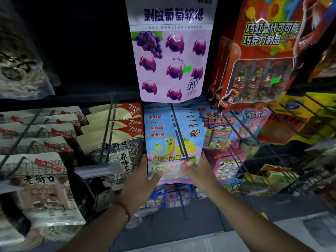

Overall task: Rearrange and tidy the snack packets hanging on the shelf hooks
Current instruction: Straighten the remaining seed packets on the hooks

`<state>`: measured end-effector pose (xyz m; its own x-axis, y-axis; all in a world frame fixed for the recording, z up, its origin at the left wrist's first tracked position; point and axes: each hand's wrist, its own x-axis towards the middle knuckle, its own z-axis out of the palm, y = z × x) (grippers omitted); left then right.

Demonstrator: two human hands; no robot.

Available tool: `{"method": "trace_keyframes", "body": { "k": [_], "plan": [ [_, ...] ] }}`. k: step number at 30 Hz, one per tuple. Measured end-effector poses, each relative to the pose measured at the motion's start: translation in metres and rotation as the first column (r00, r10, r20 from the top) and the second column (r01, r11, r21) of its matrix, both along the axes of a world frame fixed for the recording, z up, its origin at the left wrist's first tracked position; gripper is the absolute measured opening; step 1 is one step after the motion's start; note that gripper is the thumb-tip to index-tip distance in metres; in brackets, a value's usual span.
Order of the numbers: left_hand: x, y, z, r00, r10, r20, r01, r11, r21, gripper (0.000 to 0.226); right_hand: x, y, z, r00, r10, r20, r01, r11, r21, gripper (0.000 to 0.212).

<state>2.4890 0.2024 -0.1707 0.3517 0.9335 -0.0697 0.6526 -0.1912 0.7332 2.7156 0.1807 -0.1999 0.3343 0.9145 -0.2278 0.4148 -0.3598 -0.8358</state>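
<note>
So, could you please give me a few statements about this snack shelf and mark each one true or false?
1. Both hands, left hand and right hand, hold the blue marshmallow packet by its sides. True.
2. The purple grape gummy packet hangs below the blue one. False: it hangs above.
3. The left wrist wears a red string bracelet. True.
4. The sunflower seed packets hang to the right of the blue packets. False: to the left.
</note>
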Motion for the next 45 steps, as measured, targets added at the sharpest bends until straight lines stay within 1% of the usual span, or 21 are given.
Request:
{"method": "trace_keyframes", "body": {
  "k": [1, 2, 3, 4, 5, 7, 8, 10, 13, 15, 19, 21, 24, 27, 29, 32, 34, 37, 39, 42, 45],
  "plan": [
    [-0.008, -0.003, 0.000, 0.984, -0.031, -0.178, 0.045, 0.996, 0.071, 0.080, 0.004, -0.003, -0.003, 0.998, 0.016, 0.068, -0.015, 1.000, -0.022, 0.107],
    [-0.014, -0.008, 0.002, 0.940, -0.036, -0.339, 0.090, 0.985, 0.145, 0.081, 0.006, -0.008, -0.001, 0.992, 0.024, 0.126, -0.021, 0.999, -0.031, 0.113],
    [-0.021, -0.013, 0.002, 0.901, -0.013, -0.433, 0.122, 0.967, 0.225, 0.078, 0.007, -0.015, 0.003, 0.983, 0.027, 0.179, -0.022, 0.999, -0.028, 0.113],
    [-0.027, -0.017, 0.002, 0.887, 0.008, -0.461, 0.148, 0.942, 0.302, 0.076, 0.005, -0.023, 0.009, 0.976, 0.025, 0.217, -0.019, 0.999, -0.026, 0.109],
    [-0.033, -0.020, 0.002, 0.892, 0.017, -0.452, 0.165, 0.918, 0.362, 0.074, 0.000, -0.033, 0.017, 0.967, 0.031, 0.252, -0.027, 0.999, -0.020, 0.103],
    [-0.049, -0.023, -0.006, 0.898, 0.007, -0.441, 0.210, 0.873, 0.440, 0.071, -0.008, -0.052, 0.022, 0.934, 0.044, 0.354, -0.038, 0.999, -0.025, 0.094],
    [-0.057, -0.024, -0.010, 0.886, -0.015, -0.463, 0.252, 0.855, 0.453, 0.068, -0.013, -0.061, 0.024, 0.906, 0.066, 0.419, -0.065, 0.998, -0.017, 0.091],
    [-0.072, -0.027, -0.015, 0.846, -0.058, -0.530, 0.345, 0.817, 0.462, 0.066, -0.025, -0.078, 0.023, 0.818, 0.136, 0.559, -0.163, 0.987, 0.000, 0.085],
    [-0.097, -0.031, -0.023, 0.783, -0.077, -0.618, 0.418, 0.800, 0.430, 0.065, -0.042, -0.096, 0.021, 0.638, 0.266, 0.723, -0.332, 0.942, -0.053, 0.077],
    [-0.113, -0.034, -0.029, 0.746, -0.071, -0.662, 0.425, 0.816, 0.391, 0.068, -0.051, -0.102, 0.021, 0.561, 0.349, 0.751, -0.382, 0.914, -0.139, 0.073],
    [-0.128, -0.053, -0.034, 0.678, -0.041, -0.734, 0.401, 0.857, 0.323, 0.084, -0.061, -0.103, 0.021, 0.503, 0.464, 0.729, -0.423, 0.868, -0.261, 0.072],
    [-0.130, -0.068, -0.036, 0.645, -0.030, -0.764, 0.377, 0.882, 0.284, 0.091, -0.065, -0.108, 0.018, 0.496, 0.498, 0.711, -0.447, 0.849, -0.282, 0.074],
    [-0.131, -0.095, -0.043, 0.622, -0.025, -0.782, 0.338, 0.910, 0.240, 0.091, -0.069, -0.123, 0.010, 0.516, 0.529, 0.673, -0.472, 0.832, -0.292, 0.075],
    [-0.124, -0.121, -0.058, 0.643, -0.018, -0.765, 0.330, 0.909, 0.256, 0.084, -0.072, -0.138, -0.005, 0.531, 0.560, 0.636, -0.501, 0.813, -0.298, 0.077],
    [-0.116, -0.132, -0.074, 0.654, -0.006, -0.756, 0.334, 0.899, 0.282, 0.084, -0.076, -0.146, -0.021, 0.523, 0.579, 0.626, -0.515, 0.799, -0.309, 0.078],
    [-0.107, -0.134, -0.108, 0.657, -0.006, -0.754, 0.372, 0.872, 0.318, 0.097, -0.086, -0.149, -0.053, 0.490, 0.598, 0.635, -0.537, 0.780, -0.320, 0.079],
    [-0.106, -0.126, -0.138, 0.668, 0.025, -0.743, 0.356, 0.867, 0.349, 0.100, -0.092, -0.145, -0.081, 0.513, 0.591, 0.623, -0.542, 0.785, -0.298, 0.080],
    [-0.105, -0.110, -0.183, 0.711, 0.091, -0.697, 0.288, 0.867, 0.407, 0.096, -0.098, -0.132, -0.126, 0.563, 0.556, 0.611, -0.532, 0.810, -0.247, 0.080],
    [-0.103, -0.097, -0.210, 0.733, 0.143, -0.665, 0.281, 0.826, 0.488, 0.092, -0.104, -0.119, -0.157, 0.596, 0.504, 0.625, -0.520, 0.835, -0.178, 0.081],
    [-0.099, -0.071, -0.247, 0.750, 0.217, -0.625, 0.312, 0.718, 0.623, 0.081, -0.112, -0.096, -0.204, 0.650, 0.365, 0.667, -0.479, 0.878, -0.014, 0.079],
    [-0.095, -0.047, -0.286, 0.792, 0.318, -0.522, 0.250, 0.611, 0.751, 0.070, -0.117, -0.077, -0.248, 0.664, 0.211, 0.717, -0.460, 0.872, 0.169, 0.075]
  ]
}}
